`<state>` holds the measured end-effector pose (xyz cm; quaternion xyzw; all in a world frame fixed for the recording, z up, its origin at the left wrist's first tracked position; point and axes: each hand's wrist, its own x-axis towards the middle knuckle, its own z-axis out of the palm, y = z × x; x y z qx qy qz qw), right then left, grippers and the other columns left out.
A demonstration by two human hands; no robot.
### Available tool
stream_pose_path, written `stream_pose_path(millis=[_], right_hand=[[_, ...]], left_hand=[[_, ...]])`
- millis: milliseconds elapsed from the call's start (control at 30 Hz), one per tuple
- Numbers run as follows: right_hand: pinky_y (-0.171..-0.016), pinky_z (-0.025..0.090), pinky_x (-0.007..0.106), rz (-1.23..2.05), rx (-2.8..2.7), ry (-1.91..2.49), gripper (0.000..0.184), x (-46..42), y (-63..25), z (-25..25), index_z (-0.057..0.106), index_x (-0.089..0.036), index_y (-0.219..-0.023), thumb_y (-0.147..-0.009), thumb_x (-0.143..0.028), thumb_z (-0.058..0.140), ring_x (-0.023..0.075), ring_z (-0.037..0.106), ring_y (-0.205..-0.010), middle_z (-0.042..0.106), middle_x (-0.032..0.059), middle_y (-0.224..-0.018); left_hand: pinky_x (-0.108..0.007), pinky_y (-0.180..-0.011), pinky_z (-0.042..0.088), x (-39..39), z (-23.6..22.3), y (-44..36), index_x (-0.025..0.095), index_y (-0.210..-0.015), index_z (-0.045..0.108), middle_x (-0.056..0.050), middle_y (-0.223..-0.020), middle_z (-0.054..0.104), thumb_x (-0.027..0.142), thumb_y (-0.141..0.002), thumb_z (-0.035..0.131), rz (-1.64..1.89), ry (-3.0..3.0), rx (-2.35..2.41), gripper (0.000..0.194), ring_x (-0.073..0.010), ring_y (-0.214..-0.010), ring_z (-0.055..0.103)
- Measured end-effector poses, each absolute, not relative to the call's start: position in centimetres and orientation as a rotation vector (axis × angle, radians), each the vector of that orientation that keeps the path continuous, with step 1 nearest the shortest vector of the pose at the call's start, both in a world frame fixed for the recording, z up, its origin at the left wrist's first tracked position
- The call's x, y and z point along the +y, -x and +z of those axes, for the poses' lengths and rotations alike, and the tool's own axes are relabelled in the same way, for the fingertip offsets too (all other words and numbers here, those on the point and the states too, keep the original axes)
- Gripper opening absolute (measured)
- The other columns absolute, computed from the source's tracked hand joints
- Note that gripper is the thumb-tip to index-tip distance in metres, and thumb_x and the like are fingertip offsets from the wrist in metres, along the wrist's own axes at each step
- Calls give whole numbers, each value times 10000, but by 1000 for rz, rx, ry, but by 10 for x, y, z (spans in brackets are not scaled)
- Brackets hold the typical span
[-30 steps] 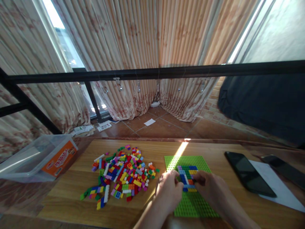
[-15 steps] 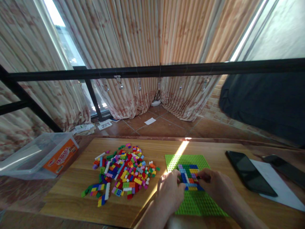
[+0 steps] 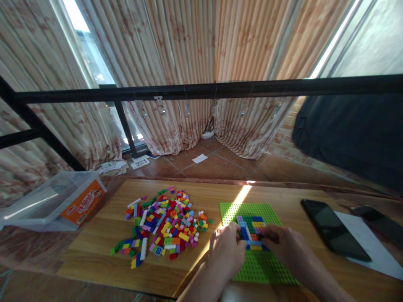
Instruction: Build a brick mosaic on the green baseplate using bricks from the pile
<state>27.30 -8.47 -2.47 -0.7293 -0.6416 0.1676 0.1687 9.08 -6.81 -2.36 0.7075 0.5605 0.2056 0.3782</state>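
A green studded baseplate (image 3: pixel 267 268) lies on the wooden table. Coloured toy building bricks (image 3: pixel 252 230) form a flat, roughly square patch on it, in blue, white, red, green and yellow. At the patch's left edge is my left hand (image 3: pixel 227 247), its fingers curled and the fingertips close against the bricks. My right hand (image 3: pixel 280 239) is at the right edge with thumb and fingers pinched together. Whatever sits between the fingertips of either hand is hidden or too small to name. Both hands cover parts of the patch's sides.
Left of the baseplate spreads a pile of loose bricks (image 3: pixel 170 222) on the table (image 3: pixel 103 260). A clear plastic box (image 3: pixel 53 201) with an orange label stands at far left. To the right lie a black phone (image 3: pixel 335 228), a white paper (image 3: pixel 382 247) and another dark phone (image 3: pixel 378 220).
The camera view has shifted slightly. My right fingers have moved a little at the patch's right edge; my left hand stays at the left edge.
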Motion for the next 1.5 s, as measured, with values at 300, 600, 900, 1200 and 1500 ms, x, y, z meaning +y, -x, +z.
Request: stream_pose_path(millis=[300,600,900,1200,1500], right_hand=[[-604,427,283,532,-1767,2122,203,-83,-271,-21,720,-271,-758,-749,-302,519,195,672,-687,737,-11,-719],[-582,422,282,521,-1689,2129,195,-83,-269,-18,709,-262,-716,-720,-300,518,191,663,-649,722,-10,-669],[-559,433,274,699,-1589,2010,196,-80,-273,-30,697,-240,-716,-702,-355,539,190,663,-631,727,12,-678],[-557,415,275,596,-1630,2143,186,-83,-266,-15,704,-258,-702,-708,-335,535,185,659,-629,721,-5,-660],[-589,426,282,602,-1646,2160,194,-81,-269,-24,714,-264,-739,-723,-324,530,189,667,-669,731,-10,-697]], left_hand=[[-296,-730,382,-69,-20,-91,247,-979,635,-26,-873,661,255,-747,524,507,-1832,1447,257,-191,-831,554],[-281,-726,391,-69,-18,-91,273,-987,618,3,-869,666,268,-749,520,483,-1854,1469,257,-175,-840,564],[-285,-732,399,-70,-18,-91,274,-966,622,6,-862,667,270,-753,515,474,-1874,1482,238,-180,-846,573],[-276,-714,408,-69,-20,-91,275,-985,621,9,-854,675,267,-754,515,496,-1884,1448,254,-168,-817,588],[-305,-781,422,-71,-21,-91,259,-1027,594,-8,-919,675,280,-770,505,491,-1889,1435,273,-179,-831,592]])
